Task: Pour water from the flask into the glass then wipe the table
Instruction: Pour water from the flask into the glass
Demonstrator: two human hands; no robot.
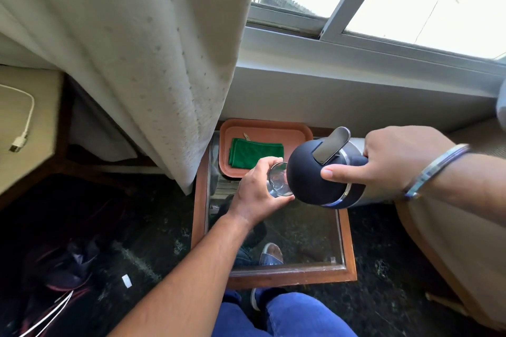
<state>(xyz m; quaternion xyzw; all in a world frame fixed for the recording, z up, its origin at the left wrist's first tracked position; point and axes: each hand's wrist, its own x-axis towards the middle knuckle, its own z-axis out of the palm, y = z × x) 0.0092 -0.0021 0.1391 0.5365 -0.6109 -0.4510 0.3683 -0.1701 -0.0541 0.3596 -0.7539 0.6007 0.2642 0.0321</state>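
My right hand [394,164] grips a flask [315,175] with a dark blue rounded top and a grey flip lever, tilted on its side toward the left. Its top touches the rim of a clear glass [278,180], which my left hand [254,194] holds above the glass-topped wooden table [347,249]. Some water shows in the glass. A folded green cloth [254,152] lies on an orange tray [295,131] at the table's far end.
A pale curtain [153,63] hangs down over the table's far left corner. A window sill [356,85] runs behind the table. An upholstered chair [460,241] stands at the right. White cables [24,123] and a dark bag [68,268] lie at the left.
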